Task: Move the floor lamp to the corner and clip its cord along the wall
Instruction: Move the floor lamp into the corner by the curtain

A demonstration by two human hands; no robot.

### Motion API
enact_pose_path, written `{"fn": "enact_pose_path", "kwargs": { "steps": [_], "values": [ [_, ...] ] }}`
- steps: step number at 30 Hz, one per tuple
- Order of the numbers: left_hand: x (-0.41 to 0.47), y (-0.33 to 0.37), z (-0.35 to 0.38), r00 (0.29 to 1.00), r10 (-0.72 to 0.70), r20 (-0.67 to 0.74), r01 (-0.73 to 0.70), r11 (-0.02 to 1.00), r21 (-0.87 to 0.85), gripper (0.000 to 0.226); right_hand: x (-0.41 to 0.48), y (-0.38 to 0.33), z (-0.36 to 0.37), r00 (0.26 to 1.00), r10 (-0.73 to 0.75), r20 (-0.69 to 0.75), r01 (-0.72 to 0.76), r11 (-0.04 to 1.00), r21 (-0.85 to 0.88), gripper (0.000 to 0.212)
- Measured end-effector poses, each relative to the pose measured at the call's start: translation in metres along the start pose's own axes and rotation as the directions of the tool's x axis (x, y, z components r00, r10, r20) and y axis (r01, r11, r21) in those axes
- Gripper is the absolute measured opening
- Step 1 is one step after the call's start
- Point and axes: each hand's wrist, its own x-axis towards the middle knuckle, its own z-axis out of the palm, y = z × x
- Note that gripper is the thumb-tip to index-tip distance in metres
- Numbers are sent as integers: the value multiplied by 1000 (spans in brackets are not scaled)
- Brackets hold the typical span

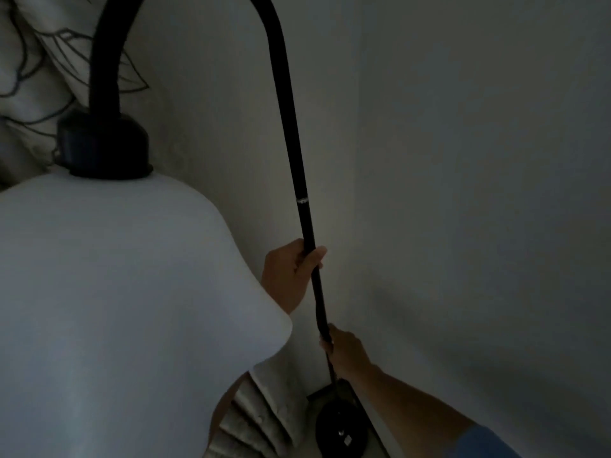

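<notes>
Fingers (312, 259) of both hands wrap one black lamp pole (305, 219), left hand (291, 272) above right hand (344, 352).

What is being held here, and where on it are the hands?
The floor lamp, by its pole: left hand around mid-pole, right hand lower down, above the base.
</notes>
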Motion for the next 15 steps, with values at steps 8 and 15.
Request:
{"fn": "enact_pose_path", "kwargs": {
  "steps": [8, 15],
  "values": [
    [28, -12, 19, 998, -20, -62, 23, 999, 46, 30, 39, 9, -7, 1000, -24, 19, 25, 1000, -4, 37],
    [45, -12, 7, 994, -103, -33, 106, 992, 69, 19, 58, 8, -6, 994, -72, 86, 80, 993, -92, 34]
  ]
}}
